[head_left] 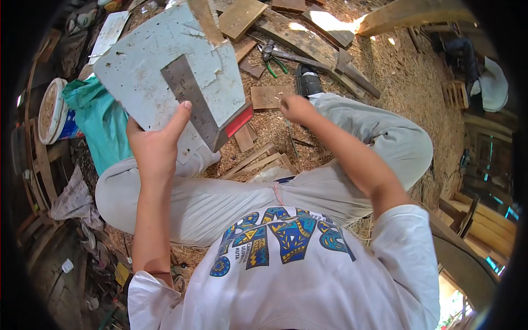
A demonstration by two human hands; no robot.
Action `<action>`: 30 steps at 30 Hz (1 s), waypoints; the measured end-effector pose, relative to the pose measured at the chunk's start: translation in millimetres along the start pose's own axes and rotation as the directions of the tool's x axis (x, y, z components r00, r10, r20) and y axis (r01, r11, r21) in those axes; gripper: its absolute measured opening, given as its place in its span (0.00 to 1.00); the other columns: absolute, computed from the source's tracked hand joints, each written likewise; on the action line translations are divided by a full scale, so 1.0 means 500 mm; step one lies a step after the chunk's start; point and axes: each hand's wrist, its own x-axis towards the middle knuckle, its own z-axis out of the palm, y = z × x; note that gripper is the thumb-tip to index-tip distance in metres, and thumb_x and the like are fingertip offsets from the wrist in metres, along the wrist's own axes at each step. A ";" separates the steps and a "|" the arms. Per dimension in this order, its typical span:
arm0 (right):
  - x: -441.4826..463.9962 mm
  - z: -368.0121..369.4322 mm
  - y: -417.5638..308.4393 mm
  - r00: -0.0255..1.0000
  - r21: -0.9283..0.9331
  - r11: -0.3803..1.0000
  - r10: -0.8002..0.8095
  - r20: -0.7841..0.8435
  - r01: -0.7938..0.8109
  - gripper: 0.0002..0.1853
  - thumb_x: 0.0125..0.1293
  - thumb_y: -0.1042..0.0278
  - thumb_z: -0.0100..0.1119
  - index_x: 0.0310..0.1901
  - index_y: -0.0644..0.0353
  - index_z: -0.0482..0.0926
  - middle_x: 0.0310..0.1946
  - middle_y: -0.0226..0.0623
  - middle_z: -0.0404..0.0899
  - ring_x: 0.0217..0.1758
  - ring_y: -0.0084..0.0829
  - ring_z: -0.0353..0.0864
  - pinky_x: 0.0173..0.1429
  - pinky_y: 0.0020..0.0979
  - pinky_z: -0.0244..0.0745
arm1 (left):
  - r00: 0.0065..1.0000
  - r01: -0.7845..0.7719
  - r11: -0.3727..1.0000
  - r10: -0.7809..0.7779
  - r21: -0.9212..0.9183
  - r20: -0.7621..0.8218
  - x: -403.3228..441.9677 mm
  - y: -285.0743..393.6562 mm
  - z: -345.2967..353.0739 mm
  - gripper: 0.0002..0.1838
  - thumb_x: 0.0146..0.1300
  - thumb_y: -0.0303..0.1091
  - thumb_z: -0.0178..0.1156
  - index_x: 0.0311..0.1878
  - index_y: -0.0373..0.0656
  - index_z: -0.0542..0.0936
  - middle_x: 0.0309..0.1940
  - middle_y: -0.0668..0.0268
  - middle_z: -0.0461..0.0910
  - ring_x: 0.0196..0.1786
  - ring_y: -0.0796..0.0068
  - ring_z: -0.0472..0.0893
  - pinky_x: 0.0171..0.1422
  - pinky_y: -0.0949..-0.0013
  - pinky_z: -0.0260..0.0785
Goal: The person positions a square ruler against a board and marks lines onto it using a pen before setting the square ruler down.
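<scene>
My left hand (159, 137) grips the lower edge of a worn, light-blue board (137, 71) and holds it up above my left leg. Its thumb presses on a try square (192, 99) lying on the board's face, with a metal blade and a red-sided stock (240, 120) at the board's right edge. To the right, apart from the board, my right hand (300, 109) is closed above the floor near my shoe. Whatever is in its fingers, if anything, is too small to make out.
Beyond the board lie a hammer (291, 56), green-handled pliers (273, 67), and a long plank (308, 47). Wood offcuts (269, 97) and shavings cover the floor around my crossed legs. A white bucket (52, 113) and a green plastic bag (99, 124) stand at left.
</scene>
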 end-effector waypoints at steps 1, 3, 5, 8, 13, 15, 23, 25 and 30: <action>-0.007 0.047 0.033 0.993 -0.098 0.994 0.063 0.103 -0.052 0.16 0.71 0.57 0.58 0.45 0.62 0.86 0.46 0.52 0.88 0.51 0.54 0.87 0.55 0.49 0.82 | 1.000 -0.008 1.000 0.008 -0.001 0.029 0.000 0.005 0.011 0.26 0.58 0.24 0.77 0.59 0.32 0.79 0.50 0.61 0.86 0.49 0.73 0.85 0.57 0.68 0.78; -0.036 0.142 0.093 0.936 -0.216 0.964 0.213 0.279 -0.155 0.16 0.69 0.61 0.59 0.49 0.60 0.88 0.51 0.49 0.88 0.56 0.51 0.88 0.58 0.48 0.83 | 0.997 -0.018 1.000 0.018 0.003 0.070 0.004 0.009 0.020 0.25 0.58 0.24 0.78 0.58 0.32 0.80 0.49 0.61 0.86 0.47 0.73 0.85 0.56 0.68 0.78; -0.068 0.223 0.140 0.843 -0.295 0.936 0.313 0.437 -0.195 0.17 0.65 0.67 0.62 0.53 0.58 0.89 0.57 0.45 0.88 0.61 0.47 0.87 0.60 0.49 0.83 | 0.985 0.024 1.000 -0.027 0.020 0.168 0.018 0.017 0.031 0.26 0.57 0.26 0.78 0.57 0.32 0.80 0.49 0.61 0.87 0.47 0.73 0.86 0.56 0.69 0.78; -0.094 0.304 0.177 0.745 -0.378 0.913 0.359 0.562 -0.154 0.20 0.60 0.73 0.66 0.56 0.56 0.89 0.62 0.44 0.85 0.65 0.46 0.86 0.63 0.50 0.82 | 0.982 -0.010 0.998 0.022 -0.067 0.187 0.021 0.050 0.071 0.25 0.57 0.26 0.78 0.57 0.32 0.80 0.48 0.60 0.87 0.48 0.72 0.86 0.56 0.68 0.79; -0.084 0.307 0.178 0.726 -0.391 0.914 0.344 0.595 -0.113 0.23 0.55 0.74 0.69 0.56 0.56 0.89 0.66 0.44 0.83 0.66 0.46 0.85 0.64 0.51 0.81 | 0.959 0.034 0.995 -0.005 -0.099 0.284 0.033 0.063 0.124 0.27 0.57 0.26 0.78 0.58 0.32 0.80 0.48 0.58 0.87 0.48 0.70 0.87 0.56 0.67 0.80; -0.086 0.314 0.177 0.667 -0.371 0.883 0.462 0.584 -0.286 0.23 0.56 0.73 0.70 0.56 0.55 0.89 0.66 0.44 0.83 0.66 0.47 0.84 0.64 0.54 0.81 | 0.953 0.028 0.991 0.014 -0.134 0.303 0.034 0.060 0.143 0.27 0.57 0.26 0.78 0.59 0.32 0.79 0.49 0.58 0.87 0.48 0.69 0.87 0.57 0.66 0.80; 0.044 0.196 0.195 0.958 -0.117 0.990 -0.046 0.284 0.083 0.16 0.60 0.65 0.68 0.48 0.59 0.91 0.51 0.50 0.89 0.55 0.50 0.88 0.60 0.49 0.81 | 0.883 0.339 0.891 -0.191 -0.301 0.429 0.064 0.080 0.173 0.27 0.60 0.22 0.73 0.63 0.33 0.78 0.55 0.57 0.86 0.54 0.64 0.87 0.59 0.60 0.82; 0.110 0.127 0.249 0.962 0.169 0.948 -0.258 -0.088 0.270 0.17 0.62 0.59 0.68 0.45 0.63 0.90 0.42 0.53 0.89 0.45 0.49 0.89 0.53 0.43 0.82 | 0.850 0.387 0.853 -0.183 -0.350 0.494 0.076 0.070 0.169 0.28 0.62 0.28 0.73 0.65 0.34 0.78 0.55 0.58 0.86 0.56 0.65 0.86 0.61 0.60 0.81; -0.094 -0.383 0.002 0.977 0.593 0.804 0.087 -0.193 0.045 0.18 0.67 0.56 0.70 0.42 0.66 0.90 0.34 0.41 0.90 0.37 0.28 0.87 0.45 0.35 0.80 | 0.852 0.381 0.809 -0.120 -0.448 0.509 0.077 0.101 0.148 0.29 0.63 0.30 0.72 0.66 0.35 0.77 0.57 0.57 0.85 0.57 0.64 0.86 0.64 0.59 0.81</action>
